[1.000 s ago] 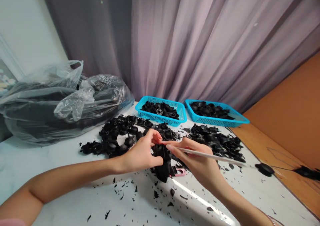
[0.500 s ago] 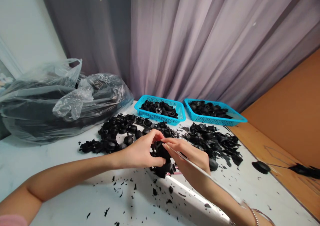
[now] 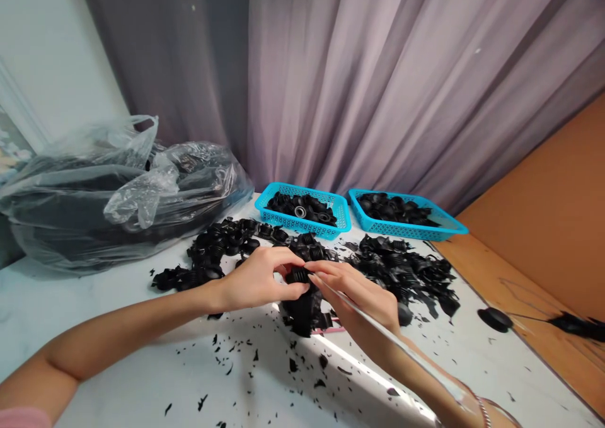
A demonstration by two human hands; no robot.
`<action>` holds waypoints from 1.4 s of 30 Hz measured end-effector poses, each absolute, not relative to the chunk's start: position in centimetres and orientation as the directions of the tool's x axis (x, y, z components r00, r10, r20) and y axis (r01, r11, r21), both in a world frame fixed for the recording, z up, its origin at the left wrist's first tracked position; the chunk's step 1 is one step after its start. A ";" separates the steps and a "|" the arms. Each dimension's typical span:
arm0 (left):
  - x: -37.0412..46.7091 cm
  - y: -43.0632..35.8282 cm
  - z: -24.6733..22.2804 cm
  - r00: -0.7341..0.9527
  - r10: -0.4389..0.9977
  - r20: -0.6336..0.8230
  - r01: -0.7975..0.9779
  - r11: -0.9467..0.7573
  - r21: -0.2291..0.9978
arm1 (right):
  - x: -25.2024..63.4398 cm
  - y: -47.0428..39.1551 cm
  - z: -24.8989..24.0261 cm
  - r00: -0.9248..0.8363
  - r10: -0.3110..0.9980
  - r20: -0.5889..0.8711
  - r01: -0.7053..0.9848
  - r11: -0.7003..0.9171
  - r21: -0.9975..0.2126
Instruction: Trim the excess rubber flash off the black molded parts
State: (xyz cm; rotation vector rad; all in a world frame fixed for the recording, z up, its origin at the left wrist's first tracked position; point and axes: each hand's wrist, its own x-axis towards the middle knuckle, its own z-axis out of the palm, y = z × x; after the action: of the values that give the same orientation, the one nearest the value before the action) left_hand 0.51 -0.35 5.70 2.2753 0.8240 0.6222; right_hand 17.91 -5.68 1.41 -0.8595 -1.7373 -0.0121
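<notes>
My left hand [image 3: 258, 279] is closed around a black ribbed rubber part [image 3: 297, 276], thumb below and fingers above it. My right hand [image 3: 358, 287] pinches a thin, long pale tool [image 3: 378, 323] whose tip end meets the part's right side; its tip is hidden by the fingers. The tool's shaft runs back along my right forearm. Black rubber scraps [image 3: 300, 314] lie just under both hands. Ribbed black parts [image 3: 212, 245] form a heap behind my left hand, and a ragged black pile [image 3: 406, 273] lies beyond my right hand.
Two blue baskets [image 3: 343, 226] [image 3: 401, 229] with black parts stand at the back. A clear plastic bag [image 3: 85, 207] full of dark material fills the left. A black round piece [image 3: 494, 319] sits near the table's right edge. Small black scraps dot the white table [image 3: 189, 365].
My left hand has shifted slightly left and up, with its thumb higher on the ribbed part. The part sits a little differently between the fingers. My right hand has barely moved.
</notes>
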 end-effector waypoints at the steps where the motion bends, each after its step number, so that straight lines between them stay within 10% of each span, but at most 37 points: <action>1: 0.6 -0.5 5.7 0.692 0.683 0.234 0.388 -0.625 0.678 | 17.9 -5.7 1.4 -0.084 0.542 0.836 0.555 0.722 -0.412; 14: 0.2 -0.6 6.9 0.591 0.748 0.300 0.308 -0.554 0.773 | 19.6 -4.5 2.0 0.029 0.689 0.724 0.653 0.535 -0.535; 25: 0.4 1.2 6.3 0.692 0.718 -0.070 0.246 -0.144 0.958 | 21.3 -4.3 4.3 0.143 0.812 0.565 0.601 0.383 -0.702; 33: 0.2 0.3 7.5 0.706 0.705 0.058 0.237 -0.313 0.919 | 19.7 -4.1 4.8 -0.321 0.832 0.453 0.468 0.555 -0.687; 37: -0.3 0.3 8.1 0.770 0.632 0.089 0.373 -0.559 0.740 | 18.8 -3.9 4.6 -0.409 0.835 0.369 0.491 0.542 -0.682; 42: 0.1 0.4 8.4 0.844 0.531 0.067 0.511 -0.837 0.196 | 18.0 -4.1 4.8 -0.485 0.840 0.243 0.537 0.505 -0.675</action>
State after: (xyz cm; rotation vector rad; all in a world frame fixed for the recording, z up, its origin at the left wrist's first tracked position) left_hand 0.05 0.37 8.41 2.8520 0.8125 0.1775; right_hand 17.99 -4.06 4.80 -1.1240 -2.1921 0.7114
